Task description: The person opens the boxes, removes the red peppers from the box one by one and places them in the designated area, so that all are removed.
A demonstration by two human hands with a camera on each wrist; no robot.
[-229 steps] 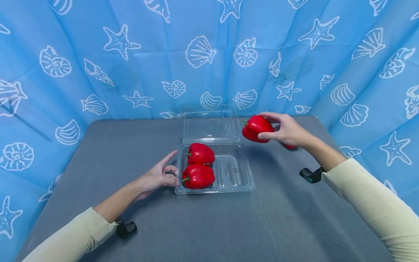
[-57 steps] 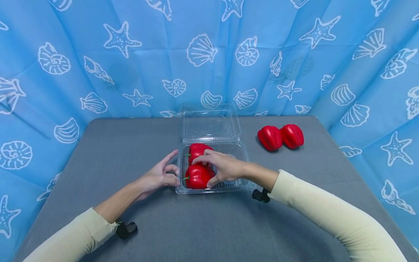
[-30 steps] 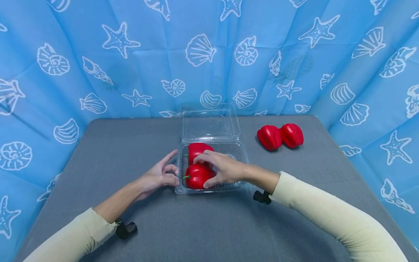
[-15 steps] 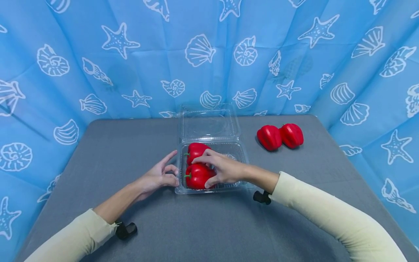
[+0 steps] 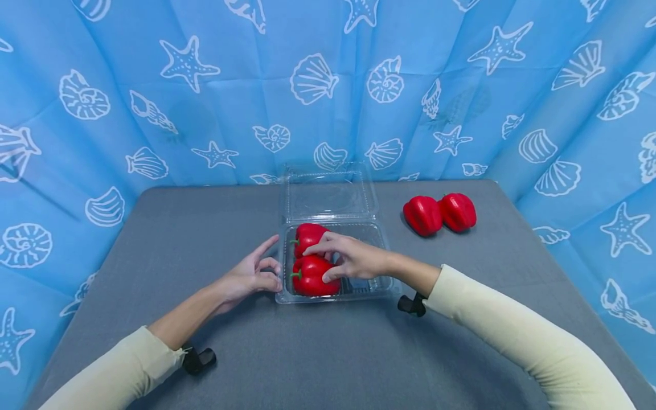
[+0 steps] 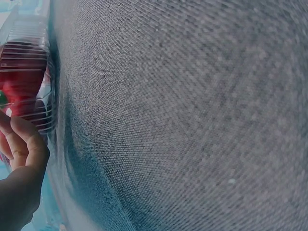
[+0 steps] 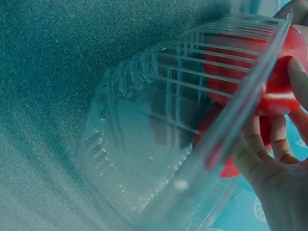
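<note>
Two red bell peppers with green stems lie in the left part of a clear plastic clamshell container (image 5: 379,295), one behind the other. My right hand (image 5: 359,259) reaches in from the right and holds the near bell pepper (image 5: 314,280), thumb on its near side and fingers in the gap between the two. The far bell pepper (image 5: 309,238) is partly hidden by those fingers. At the container's left edge, my left hand (image 5: 251,274) touches the side with thumb and relaxed fingers, index finger stretched out. In the right wrist view, the container's transparent wall (image 7: 139,120) stands before the peppers.
The container's clear lid (image 5: 328,196) lies folded back behind it. Two more red bell peppers, a left one (image 5: 422,216) and a right one (image 5: 458,212), lie side by side at the table's back right. A blue shell-patterned curtain (image 5: 312,114) hangs behind the grey table (image 5: 297,353).
The pepper my right hand held in the air now lies on the table at right; that hand moved left into the container. Lately the near pepper shifted slightly right. My left hand stayed put.
</note>
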